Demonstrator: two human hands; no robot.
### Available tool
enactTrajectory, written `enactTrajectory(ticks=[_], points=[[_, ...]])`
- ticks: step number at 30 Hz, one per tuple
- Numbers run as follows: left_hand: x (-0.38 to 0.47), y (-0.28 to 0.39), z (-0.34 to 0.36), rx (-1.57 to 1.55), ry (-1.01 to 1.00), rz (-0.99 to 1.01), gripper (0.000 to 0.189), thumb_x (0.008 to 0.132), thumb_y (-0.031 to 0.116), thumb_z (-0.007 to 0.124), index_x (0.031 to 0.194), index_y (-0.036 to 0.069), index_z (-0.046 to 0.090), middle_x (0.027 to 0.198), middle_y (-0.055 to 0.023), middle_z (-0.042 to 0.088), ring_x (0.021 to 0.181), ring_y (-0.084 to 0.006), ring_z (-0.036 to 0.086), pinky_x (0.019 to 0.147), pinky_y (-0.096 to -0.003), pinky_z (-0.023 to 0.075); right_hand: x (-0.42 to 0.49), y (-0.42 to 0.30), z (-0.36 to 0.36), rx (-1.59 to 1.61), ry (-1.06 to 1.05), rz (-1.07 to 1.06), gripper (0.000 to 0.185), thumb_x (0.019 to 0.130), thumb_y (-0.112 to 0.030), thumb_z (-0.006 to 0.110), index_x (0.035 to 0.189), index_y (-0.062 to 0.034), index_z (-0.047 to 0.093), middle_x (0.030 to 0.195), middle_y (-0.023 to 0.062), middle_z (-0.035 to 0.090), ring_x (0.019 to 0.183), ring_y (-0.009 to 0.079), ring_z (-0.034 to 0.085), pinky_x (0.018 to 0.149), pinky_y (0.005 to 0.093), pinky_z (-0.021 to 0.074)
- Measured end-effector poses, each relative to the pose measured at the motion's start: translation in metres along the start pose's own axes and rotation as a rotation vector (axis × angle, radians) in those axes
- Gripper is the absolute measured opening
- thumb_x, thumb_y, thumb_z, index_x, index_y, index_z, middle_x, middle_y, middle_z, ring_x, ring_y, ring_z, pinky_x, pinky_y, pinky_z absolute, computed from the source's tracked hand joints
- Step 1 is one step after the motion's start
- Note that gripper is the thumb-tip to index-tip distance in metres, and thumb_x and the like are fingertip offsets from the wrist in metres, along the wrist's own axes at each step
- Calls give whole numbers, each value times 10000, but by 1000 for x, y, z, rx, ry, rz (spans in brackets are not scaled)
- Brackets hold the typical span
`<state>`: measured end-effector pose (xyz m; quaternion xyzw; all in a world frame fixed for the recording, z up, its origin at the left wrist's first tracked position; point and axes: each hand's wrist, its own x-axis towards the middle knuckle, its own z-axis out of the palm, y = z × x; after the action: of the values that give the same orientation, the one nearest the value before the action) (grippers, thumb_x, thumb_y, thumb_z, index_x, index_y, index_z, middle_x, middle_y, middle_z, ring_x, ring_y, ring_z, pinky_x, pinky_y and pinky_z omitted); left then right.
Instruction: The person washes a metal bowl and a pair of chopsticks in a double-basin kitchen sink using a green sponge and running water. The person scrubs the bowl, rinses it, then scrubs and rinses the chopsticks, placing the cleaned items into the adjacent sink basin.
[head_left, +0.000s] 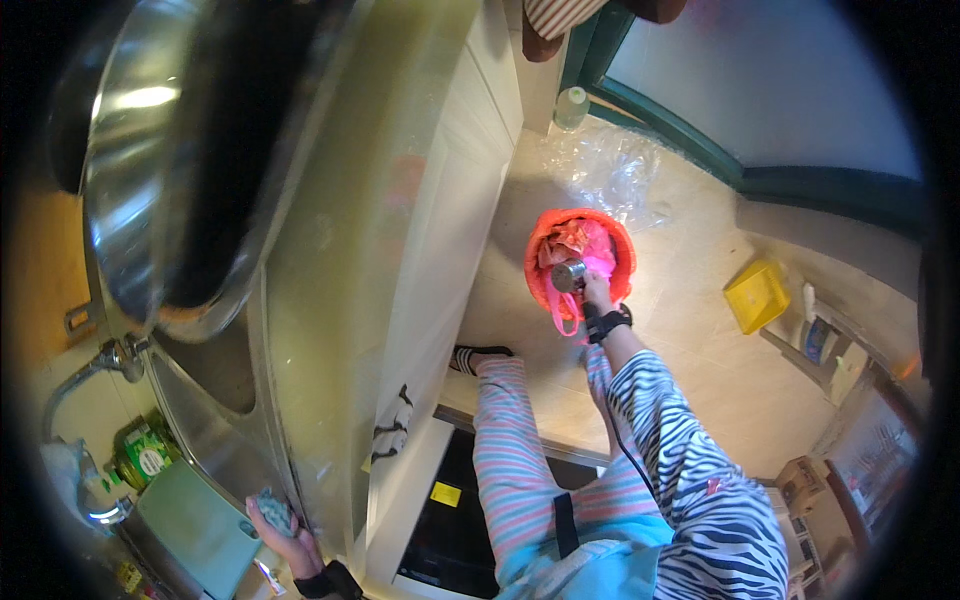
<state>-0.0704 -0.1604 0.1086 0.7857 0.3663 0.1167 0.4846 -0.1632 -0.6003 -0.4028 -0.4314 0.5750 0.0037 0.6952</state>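
Observation:
My right hand (598, 292) reaches down over an orange-red plastic bin (628, 255) on the floor. It grips a small round metal cup (568, 276), perhaps a sink strainer, above the pink plastic bag (598, 241) in the bin. A crumpled orange wrapper (566, 238) lies beside the bag. Over by the sink, my left hand (285, 541) holds a bluish-grey scrubbing cloth or sponge (275, 513). That hand is close to a pale green board (199, 525) at the counter's edge.
The steel sink (210, 420) has a faucet (112, 360) and a green bottle (142, 454) nearby. White cabinet doors (442, 202) run along its front. Clear plastic film (607, 165) and a bottle (572, 109) lie beyond the bin; a yellow dustpan (757, 298) is at right.

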Motion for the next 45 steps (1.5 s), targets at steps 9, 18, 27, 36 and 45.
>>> enactTrajectory(ticks=[9, 18, 27, 36, 45], points=[[-1, 3, 3, -26, -28, -24, 285, 915, 395, 560, 960, 114, 548, 692, 8, 514, 510, -43, 446, 369, -175, 288, 21, 30, -35, -175, -138, -66, 264, 969, -257, 509, 875, -41, 627, 674, 9, 573, 543, 127, 525, 478, 266, 398], [5, 4, 3, -78, -61, -76, 240, 927, 365, 525, 932, 125, 535, 695, 1, 514, 472, -84, 467, 329, -208, 322, -119, -58, -37, -1066, -343, -920, 116, 804, -84, 661, 902, -24, 676, 963, 129, 621, 870, 287, 617, 749, 371, 508], [15, -14, -13, -236, -276, -202, 193, 951, 293, 526, 941, 102, 554, 717, -24, 580, 517, -113, 547, 358, -264, 412, -370, -216, 12, -1016, -322, -1311, 199, 739, -24, 714, 929, -29, 653, 956, 122, 603, 843, 285, 603, 719, 359, 513], [39, -10, -20, -526, -614, -556, 451, 971, 460, 453, 904, 38, 598, 782, -65, 638, 648, -158, 627, 555, -314, 529, -543, -267, 245, -646, -841, -861, 98, 843, -45, 632, 912, 23, 619, 832, 126, 596, 736, 264, 612, 657, 354, 495], [75, 25, -85, -228, -370, 192, 180, 897, 203, 622, 1013, 67, 626, 987, -46, 600, 815, -179, 616, 766, -325, 486, -571, -245, 373, -985, -1352, -1528, 126, 791, -68, 680, 871, 19, 637, 902, 139, 599, 830, 311, 589, 726, 383, 496]])
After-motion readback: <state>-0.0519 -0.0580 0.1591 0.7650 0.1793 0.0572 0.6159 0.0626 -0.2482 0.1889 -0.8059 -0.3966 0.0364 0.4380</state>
